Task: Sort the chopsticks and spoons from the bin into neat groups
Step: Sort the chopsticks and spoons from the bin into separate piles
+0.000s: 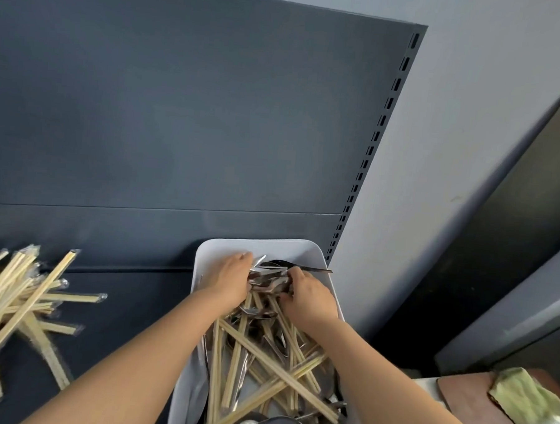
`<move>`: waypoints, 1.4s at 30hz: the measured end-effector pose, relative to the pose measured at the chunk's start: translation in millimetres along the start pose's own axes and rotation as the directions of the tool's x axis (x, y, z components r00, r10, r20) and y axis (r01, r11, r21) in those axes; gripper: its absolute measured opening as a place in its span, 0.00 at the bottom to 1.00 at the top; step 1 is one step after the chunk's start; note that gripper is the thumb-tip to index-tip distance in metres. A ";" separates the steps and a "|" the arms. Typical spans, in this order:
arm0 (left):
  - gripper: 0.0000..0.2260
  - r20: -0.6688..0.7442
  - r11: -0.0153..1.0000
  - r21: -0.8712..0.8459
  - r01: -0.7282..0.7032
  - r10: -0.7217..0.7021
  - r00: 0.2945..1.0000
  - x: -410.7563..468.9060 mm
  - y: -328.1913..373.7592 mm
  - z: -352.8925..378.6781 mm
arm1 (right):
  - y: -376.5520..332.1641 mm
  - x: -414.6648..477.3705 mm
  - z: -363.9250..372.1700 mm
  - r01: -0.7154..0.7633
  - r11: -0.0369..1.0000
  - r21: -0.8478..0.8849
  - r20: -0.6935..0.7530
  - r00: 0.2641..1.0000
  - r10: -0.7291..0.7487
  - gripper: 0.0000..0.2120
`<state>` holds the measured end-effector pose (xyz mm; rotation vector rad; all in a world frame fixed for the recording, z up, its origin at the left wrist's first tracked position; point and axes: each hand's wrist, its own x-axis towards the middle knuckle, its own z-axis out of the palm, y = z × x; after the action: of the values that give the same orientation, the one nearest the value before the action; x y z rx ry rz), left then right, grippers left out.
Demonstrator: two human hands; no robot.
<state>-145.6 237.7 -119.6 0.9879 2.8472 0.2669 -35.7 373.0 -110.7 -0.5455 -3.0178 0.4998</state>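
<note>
Both at far end of white bin (pixel 302 248): left hand (pixel 231 279) and right hand (pixel 311 299), fingers curled round one spoon bundle (pixel 268 277) held between them. Loose chopsticks (pixel 264 366) and more metal cutlery fill near half of bin. Wrapped chopstick pile (pixel 17 305) well left of bin on dark shelf (pixel 120 317)

White bin (pixel 205 256), pale tan chopsticks (pixel 264 366), dark grey shelf (pixel 121 300).

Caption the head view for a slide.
Left hand and right hand grip spoons in the white bin; chopsticks lie piled outside.
</note>
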 end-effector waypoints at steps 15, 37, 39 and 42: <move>0.05 0.039 0.995 0.098 -0.024 0.020 0.999 -8.4 -4.6 -4.2 | -1.1 27.1 1.5 -0.035 0.994 -0.106 0.138 0.989 0.050 0.12; 0.07 -0.200 0.919 -0.385 0.081 -0.169 0.965 -33.3 14.5 -44.9 | -23.2 -2.2 -17.0 -0.015 0.971 0.238 0.217 0.976 -0.038 0.16; 0.04 -0.256 0.902 -0.425 0.079 -0.204 0.945 -37.2 14.3 -48.5 | -26.9 -5.8 -14.7 0.008 0.967 0.254 0.185 0.981 -0.057 0.13; 0.07 -0.274 0.839 -0.535 0.096 -0.280 0.920 -43.6 14.2 -53.7 | -34.1 -10.7 -17.6 0.011 0.933 0.360 0.134 0.989 -0.063 0.08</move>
<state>-112.0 214.7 -62.0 0.5803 2.8676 1.2136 -35.5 344.4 -83.0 -0.4416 -2.9468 1.1020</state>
